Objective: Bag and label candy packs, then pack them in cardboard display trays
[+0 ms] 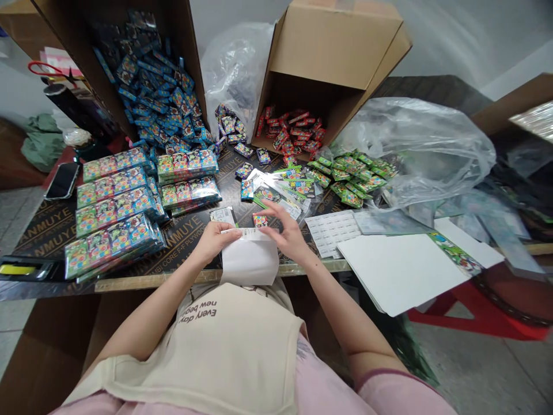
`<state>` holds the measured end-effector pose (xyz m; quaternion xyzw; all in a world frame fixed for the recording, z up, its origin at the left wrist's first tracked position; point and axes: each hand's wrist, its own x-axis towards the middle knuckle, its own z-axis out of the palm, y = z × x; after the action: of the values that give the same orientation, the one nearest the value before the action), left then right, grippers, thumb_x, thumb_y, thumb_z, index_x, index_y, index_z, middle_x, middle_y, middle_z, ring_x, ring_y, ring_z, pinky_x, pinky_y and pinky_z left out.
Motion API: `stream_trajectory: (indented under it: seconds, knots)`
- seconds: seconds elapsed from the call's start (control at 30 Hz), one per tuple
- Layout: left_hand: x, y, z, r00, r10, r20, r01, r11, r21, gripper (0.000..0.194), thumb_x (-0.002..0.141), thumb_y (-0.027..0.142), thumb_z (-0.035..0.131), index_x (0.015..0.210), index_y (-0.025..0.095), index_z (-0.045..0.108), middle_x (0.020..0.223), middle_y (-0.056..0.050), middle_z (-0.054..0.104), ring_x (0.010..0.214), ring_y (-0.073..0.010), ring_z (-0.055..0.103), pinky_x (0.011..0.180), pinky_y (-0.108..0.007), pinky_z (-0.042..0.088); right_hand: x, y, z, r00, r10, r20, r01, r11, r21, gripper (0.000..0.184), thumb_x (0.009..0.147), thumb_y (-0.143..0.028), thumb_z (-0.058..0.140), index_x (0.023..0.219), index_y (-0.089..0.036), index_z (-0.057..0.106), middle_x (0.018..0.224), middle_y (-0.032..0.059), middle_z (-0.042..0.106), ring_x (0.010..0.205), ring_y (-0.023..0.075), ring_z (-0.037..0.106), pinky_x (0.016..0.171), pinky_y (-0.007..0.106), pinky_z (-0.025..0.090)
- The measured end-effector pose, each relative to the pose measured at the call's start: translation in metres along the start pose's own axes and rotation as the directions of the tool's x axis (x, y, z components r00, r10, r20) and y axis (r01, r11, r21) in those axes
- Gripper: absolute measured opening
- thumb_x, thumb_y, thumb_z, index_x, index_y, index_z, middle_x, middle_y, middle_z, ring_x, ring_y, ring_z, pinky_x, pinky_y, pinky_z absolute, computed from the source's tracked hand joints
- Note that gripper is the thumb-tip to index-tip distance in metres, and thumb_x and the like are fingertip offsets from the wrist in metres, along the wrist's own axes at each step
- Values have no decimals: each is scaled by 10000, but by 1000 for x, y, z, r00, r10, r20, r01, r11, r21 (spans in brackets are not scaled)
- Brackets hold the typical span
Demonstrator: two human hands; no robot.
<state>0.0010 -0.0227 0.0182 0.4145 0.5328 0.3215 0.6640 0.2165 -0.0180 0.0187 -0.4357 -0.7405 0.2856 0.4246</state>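
A white paper sheet [250, 262] with small print along its top hangs over the table's front edge. My left hand [215, 241] pinches its upper left corner, thumb on top. My right hand [290, 233] is at the upper right corner, thumb touching the paper, other fingers spread and stretched forward. A small reddish patterned packet [260, 221] lies just beyond the sheet, beneath those fingers. Close to my left fingertips is a flat packet with a barcode [222, 215]. Beyond my hands lie a small blue box [247, 189] and flat green printed packaging pieces [280, 199].
Wrapped multipacks [112, 242] are stacked at left beside a phone [63, 180]. Cartons hold blue boxes [164, 98] and red boxes [298, 132]. Green packets [358, 176], a clear plastic bag [423, 150], a label sheet [332, 231] and white boards [401, 268] are at right.
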Motion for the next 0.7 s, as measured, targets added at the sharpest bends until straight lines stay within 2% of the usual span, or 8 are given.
stream_trajectory:
  seconds: [0.1,0.23,0.3,0.37,0.43,0.5,0.6,0.7]
  knots:
    - [0,1,1,1000,10,-3,-10,1000,5,400,531,461,803,651,102,673,498,16,573,441,-69,432,476,-200,280,-2,-1,9,993,-96,66,106,979,-175,431,900,-255,574,1325,-292,519,957,17,742,1004,228,621,1014,495,369]
    - [0,-1,-1,1000,-25,3,25,998,-61,412,513,463,813,662,104,674,524,2,598,449,-81,457,479,-206,304,-6,-2,17,976,-219,-8,212,953,-217,339,914,-248,552,1244,-311,591,910,-1,745,951,208,649,1052,488,356]
    - [1,-3,-5,999,-24,-25,23,997,-68,417,514,469,811,659,105,671,521,1,597,440,-79,450,468,-206,298,-4,4,16,975,-180,-134,155,972,-180,412,920,-260,534,1326,-331,516,1060,16,714,1010,206,637,1049,469,382]
    - [2,-5,-10,997,-9,-74,5,998,-55,416,511,473,810,642,107,661,507,7,585,429,-74,434,460,-204,288,0,19,13,974,-75,-213,42,987,-154,623,909,-288,530,1479,-333,282,1371,63,541,1215,230,536,1066,470,375]
    - [4,-7,-17,993,10,-118,-14,999,-35,414,506,474,810,626,110,652,490,14,570,423,-69,423,457,-201,279,5,41,9,996,15,-88,-31,983,-180,883,856,-307,568,1533,-304,1,1586,102,186,1416,281,298,1102,513,311]
    - [6,-8,-24,989,18,-144,-22,1000,-21,413,500,474,809,610,113,644,481,16,563,421,-67,417,455,-198,272,8,65,9,978,83,191,-35,969,-246,1068,767,-285,631,1522,-271,-124,1608,127,-78,1476,342,78,1108,581,229]
    - [8,-7,-32,988,23,-152,-26,1000,-17,403,501,475,804,593,120,638,481,13,569,414,-66,414,451,-199,271,8,89,13,878,160,451,8,938,-347,1093,695,-210,645,1532,-264,-55,1601,162,-100,1473,379,-6,1076,634,179]
    - [15,-6,-33,990,31,-140,-32,999,-4,390,509,475,795,582,128,631,474,13,566,411,-69,414,451,-202,279,4,96,11,881,159,446,41,912,-407,1029,686,-220,656,1534,-273,74,1601,171,36,1467,371,94,1056,578,241]
